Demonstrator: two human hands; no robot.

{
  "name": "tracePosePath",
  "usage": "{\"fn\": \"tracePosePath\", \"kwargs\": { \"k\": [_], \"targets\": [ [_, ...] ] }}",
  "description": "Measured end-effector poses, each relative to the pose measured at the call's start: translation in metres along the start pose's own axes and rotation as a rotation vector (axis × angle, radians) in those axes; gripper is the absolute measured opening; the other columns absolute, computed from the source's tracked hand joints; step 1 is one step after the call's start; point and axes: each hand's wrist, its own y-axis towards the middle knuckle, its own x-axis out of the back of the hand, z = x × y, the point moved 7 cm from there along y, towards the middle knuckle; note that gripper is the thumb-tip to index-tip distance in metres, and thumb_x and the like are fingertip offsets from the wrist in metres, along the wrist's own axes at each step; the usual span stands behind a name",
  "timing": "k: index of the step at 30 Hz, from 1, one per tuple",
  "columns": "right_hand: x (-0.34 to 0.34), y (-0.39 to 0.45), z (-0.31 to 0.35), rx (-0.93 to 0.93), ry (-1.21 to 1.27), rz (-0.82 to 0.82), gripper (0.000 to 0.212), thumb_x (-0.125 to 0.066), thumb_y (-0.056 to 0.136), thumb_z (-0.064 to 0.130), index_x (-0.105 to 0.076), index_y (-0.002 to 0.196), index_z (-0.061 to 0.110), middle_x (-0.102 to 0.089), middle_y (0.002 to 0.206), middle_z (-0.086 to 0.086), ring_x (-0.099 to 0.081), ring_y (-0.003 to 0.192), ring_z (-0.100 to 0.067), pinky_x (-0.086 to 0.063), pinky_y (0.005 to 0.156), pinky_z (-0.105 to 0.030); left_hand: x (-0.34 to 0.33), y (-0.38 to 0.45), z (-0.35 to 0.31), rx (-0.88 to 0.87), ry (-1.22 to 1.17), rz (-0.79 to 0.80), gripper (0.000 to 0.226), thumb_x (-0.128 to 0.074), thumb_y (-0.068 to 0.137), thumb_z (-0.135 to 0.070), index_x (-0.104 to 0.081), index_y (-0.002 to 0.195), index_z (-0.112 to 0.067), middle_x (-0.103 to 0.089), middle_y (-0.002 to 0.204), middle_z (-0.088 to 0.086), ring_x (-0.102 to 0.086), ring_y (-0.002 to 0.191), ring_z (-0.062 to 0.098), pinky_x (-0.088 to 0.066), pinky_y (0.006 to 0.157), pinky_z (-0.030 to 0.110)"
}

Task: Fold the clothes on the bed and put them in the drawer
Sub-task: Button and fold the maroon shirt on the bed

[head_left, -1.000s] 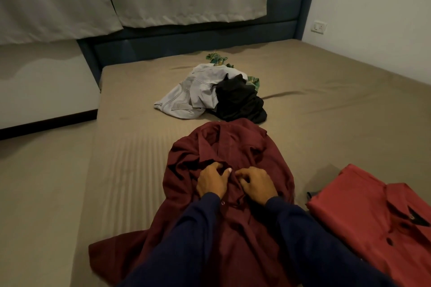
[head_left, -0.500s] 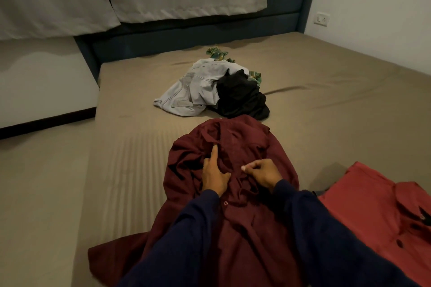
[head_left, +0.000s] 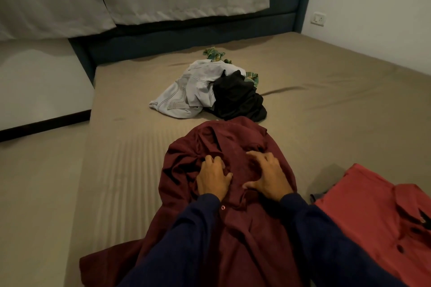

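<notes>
Hands press the maroon shirt (head_left: 224, 235) spread on the bed (head_left: 130, 147): left hand (head_left: 213, 178) seemingly bunching fabric under curled fingers, right hand (head_left: 268, 176) splayed flat, gripping nothing.

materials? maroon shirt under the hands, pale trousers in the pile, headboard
Maroon shirt: thin woven cloth, likely cotton, matte; soft creases, small buttons. Pale trousers: looks like light denim; contrast stitching along seams and pocket. Headboard: dark blue fabric upholstery, probably padded; horizontal panel seams, no sheen.
</notes>
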Motion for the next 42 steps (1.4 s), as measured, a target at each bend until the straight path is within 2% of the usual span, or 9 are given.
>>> {"fn": "tracePosePath", "kwargs": {
  "k": [6,9,13,15,22,28,31,35,42],
  "targets": [
    [-0.019,0.009,0.031,0.333,-0.707,0.048,0.022,-0.060,0.091,0.025,-0.070,0.110,0.017,-0.064,0.113,-0.009,-0.059,0.099,-0.032,-0.050,0.078,-0.042,-0.015,0.001,-0.003,-0.131,0.148,0.085,0.027,-0.067,0.093,-0.036,-0.071,0.113,-0.018,-0.057,0.119,0.002,-0.051,0.116,0.023,-0.051,0.087,0.036],
    [0.001,0.022,0.019,0.097,-0.431,-0.066,0.021,-0.052,0.098,0.026,-0.068,0.104,0.014,-0.067,0.106,-0.008,-0.065,0.092,-0.032,-0.055,0.077,-0.044,-0.020,0.001,0.008,-0.100,0.089,0.129,0.045,-0.067,0.090,-0.042,-0.062,0.130,-0.023,-0.056,0.124,0.002,-0.055,0.118,0.023,-0.050,0.092,0.036],
    [0.033,0.019,-0.024,-0.391,0.598,-0.516,0.027,-0.053,0.101,0.037,-0.063,0.100,0.011,-0.069,0.095,-0.008,-0.065,0.089,-0.031,-0.055,0.082,-0.047,-0.021,0.005,0.017,-0.018,0.021,0.200,0.042,-0.069,0.086,-0.047,-0.068,0.124,-0.028,-0.067,0.122,-0.003,-0.063,0.113,0.022,-0.051,0.093,0.032],
    [0.019,0.015,-0.025,-0.430,0.861,-0.444,0.034,-0.062,0.096,0.044,-0.058,0.118,0.019,-0.070,0.109,0.001,-0.068,0.099,-0.020,-0.056,0.090,-0.043,-0.020,0.004,0.016,0.018,-0.006,0.198,0.032,-0.068,0.087,-0.048,-0.073,0.111,-0.028,-0.072,0.114,-0.003,-0.066,0.108,0.022,-0.052,0.088,0.029],
    [-0.015,-0.015,-0.042,-0.560,0.637,-0.171,0.016,-0.080,0.085,0.023,-0.073,0.097,0.015,-0.075,0.095,-0.003,-0.071,0.090,-0.025,-0.059,0.088,-0.044,-0.024,0.002,0.001,-0.021,0.155,0.216,0.024,-0.071,0.088,-0.040,-0.073,0.106,-0.024,-0.070,0.113,0.003,-0.067,0.103,0.027,-0.054,0.083,0.034],
    [-0.024,-0.042,-0.035,-0.723,0.928,0.136,0.081,-0.078,0.082,-0.004,-0.036,0.151,0.011,-0.062,0.117,-0.018,-0.068,0.085,-0.026,-0.062,0.059,-0.035,-0.013,-0.005,-0.028,-0.241,0.342,0.073,0.017,-0.059,0.089,-0.027,-0.068,0.095,-0.014,-0.067,0.106,0.006,-0.065,0.097,0.029,-0.047,0.070,0.035],
    [-0.014,-0.045,-0.025,-0.678,1.133,0.030,0.054,-0.075,0.083,-0.008,-0.051,0.131,-0.008,-0.063,0.101,-0.015,-0.068,0.086,-0.022,-0.061,0.062,-0.027,0.002,-0.006,-0.031,-0.251,0.212,-0.034,0.022,-0.056,0.094,-0.030,-0.072,0.095,-0.014,-0.065,0.104,0.004,-0.062,0.098,0.026,-0.050,0.071,0.037],
    [0.001,-0.037,-0.004,-0.549,1.305,-0.076,0.014,-0.067,0.094,0.006,-0.058,0.102,0.012,-0.058,0.080,-0.003,-0.061,0.072,-0.011,-0.059,0.068,-0.029,0.023,-0.006,-0.022,-0.116,-0.299,-0.129,0.014,-0.065,0.094,-0.023,-0.077,0.091,-0.016,-0.075,0.088,-0.001,-0.070,0.081,0.018,-0.056,0.074,0.034],
    [0.026,-0.031,0.033,-0.345,0.946,-0.275,0.018,-0.079,0.086,0.027,-0.075,0.097,0.013,-0.075,0.087,-0.002,-0.069,0.080,-0.013,-0.057,0.073,-0.029,0.054,-0.025,-0.029,-0.064,-0.636,-0.201,0.010,-0.072,0.090,-0.018,-0.074,0.081,-0.012,-0.071,0.068,-0.004,-0.068,0.060,0.005,-0.057,0.065,0.027]
  ]
}}
